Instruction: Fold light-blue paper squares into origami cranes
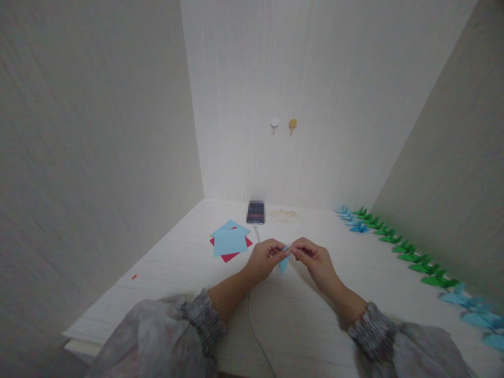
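Observation:
Above the middle of the white table (pixel 185 283), my two hands meet over a small piece of folded light-blue paper (pixel 283 265). My left hand (pixel 268 258) is closed, pinching the paper between thumb and fingers; a ring shows on one finger. From the other side my right hand (pixel 315 257) pinches the paper's upper end, its fingertips close to those of the left. A pointed blue flap hangs below the fingers. The fingers cover the upper part of the paper.
Blue and red paper sheets (pixel 230 242) lie left of my hands. Behind stands a phone (pixel 255 212) with a white cable (pixel 252 320) running toward me. Folded green paper cranes (pixel 411 255) and blue ones (pixel 482 317) line the right wall. An orange scrap (pixel 134 276) lies at left.

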`<state>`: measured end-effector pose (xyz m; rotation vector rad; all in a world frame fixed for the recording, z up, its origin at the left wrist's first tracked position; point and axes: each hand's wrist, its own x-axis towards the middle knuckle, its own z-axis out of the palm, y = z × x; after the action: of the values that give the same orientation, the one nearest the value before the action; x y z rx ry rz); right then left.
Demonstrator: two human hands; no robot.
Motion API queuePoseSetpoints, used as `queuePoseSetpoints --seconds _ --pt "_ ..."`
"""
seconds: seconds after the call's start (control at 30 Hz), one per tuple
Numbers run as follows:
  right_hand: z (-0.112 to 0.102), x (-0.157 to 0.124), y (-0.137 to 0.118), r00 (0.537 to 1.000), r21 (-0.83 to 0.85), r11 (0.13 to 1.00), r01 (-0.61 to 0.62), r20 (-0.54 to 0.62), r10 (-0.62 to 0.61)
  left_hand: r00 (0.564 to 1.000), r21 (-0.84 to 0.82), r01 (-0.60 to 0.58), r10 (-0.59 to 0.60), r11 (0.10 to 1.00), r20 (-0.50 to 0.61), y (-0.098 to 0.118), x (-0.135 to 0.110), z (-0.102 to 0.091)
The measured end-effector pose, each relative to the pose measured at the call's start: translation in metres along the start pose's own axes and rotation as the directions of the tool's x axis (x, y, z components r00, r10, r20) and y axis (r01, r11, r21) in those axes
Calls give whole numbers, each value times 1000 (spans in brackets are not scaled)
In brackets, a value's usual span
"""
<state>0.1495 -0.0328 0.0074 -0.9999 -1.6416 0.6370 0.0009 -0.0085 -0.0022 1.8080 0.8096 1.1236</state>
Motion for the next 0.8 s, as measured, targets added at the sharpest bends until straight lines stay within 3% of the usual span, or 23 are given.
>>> queuePoseSetpoints --seconds 0.2,0.43,0.57,0.8 --pt "3 1 2 995 84 991 -99 2 100 997 -116 78 -76 990 27 -5 1 2" --pt "3 1 -1 991 54 990 -132 -1 133 987 -301 162 -160 940 32 -8 4 4" --pt "3 1 3 991 79 988 -134 10 133 982 -309 187 -186 933 34 -12 5 5" --pt "1 0 7 997 -24 997 -77 -14 76 982 -290 186 -167 939 87 -12 4 5"
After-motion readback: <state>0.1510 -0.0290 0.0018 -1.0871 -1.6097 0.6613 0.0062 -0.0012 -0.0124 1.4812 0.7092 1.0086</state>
